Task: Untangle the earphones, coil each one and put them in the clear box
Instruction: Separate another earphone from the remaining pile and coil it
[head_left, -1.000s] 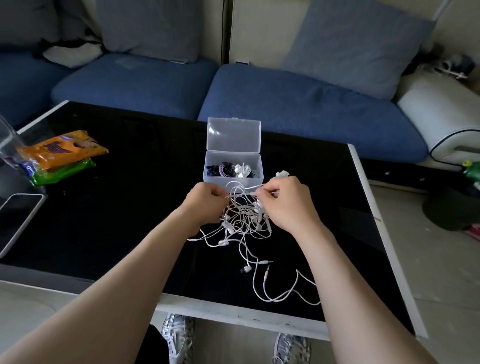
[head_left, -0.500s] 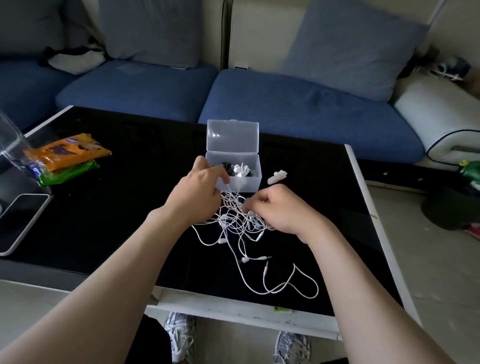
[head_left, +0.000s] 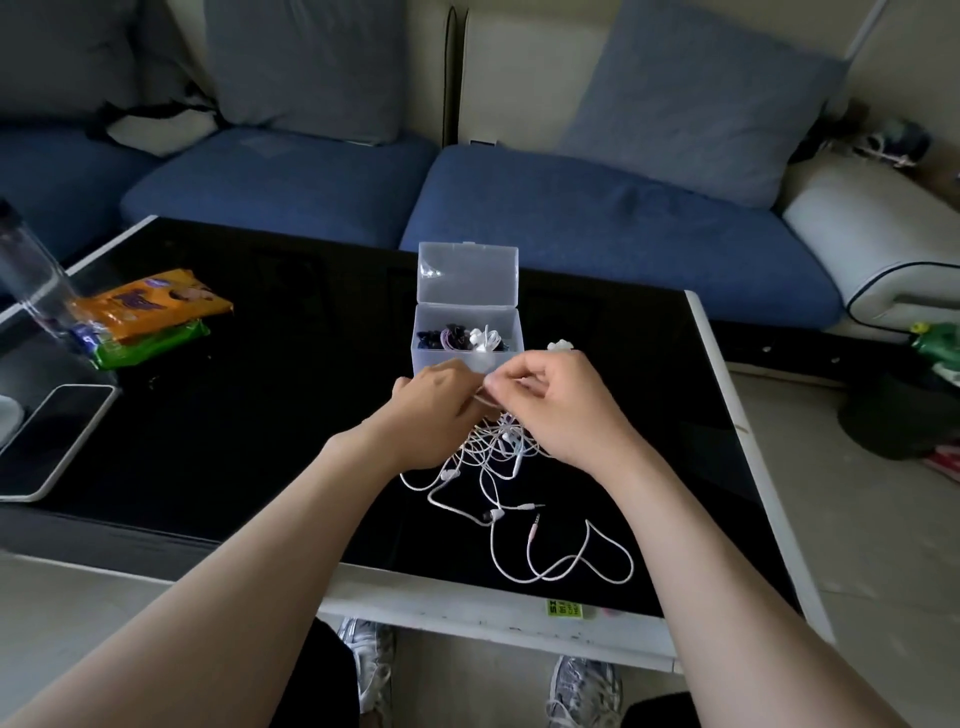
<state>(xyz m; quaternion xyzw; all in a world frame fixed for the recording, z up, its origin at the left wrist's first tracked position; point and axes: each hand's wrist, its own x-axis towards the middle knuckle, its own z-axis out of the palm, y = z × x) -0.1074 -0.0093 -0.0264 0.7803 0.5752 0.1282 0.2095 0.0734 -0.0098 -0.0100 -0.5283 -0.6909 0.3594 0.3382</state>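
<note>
While tangled: your hands pinch one earphone cord
Left hand (head_left: 436, 410): closed on earphones (head_left: 498, 457)
Right hand (head_left: 561, 410): pinching same cord
Box (head_left: 467, 332): open, on table (head_left: 260, 415)

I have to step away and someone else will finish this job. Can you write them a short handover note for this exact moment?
Left hand: pinching white cable at the top of the tangle.
Right hand: pinching the same bundle, close against the left.
White earphone tangle: partly lifted, with loops and plugs trailing on the black table toward the near edge.
Clear box: just behind the hands, lid open, some dark and white earphones already inside.
Left: separate the tangle, coil each earphone, box them.
</note>
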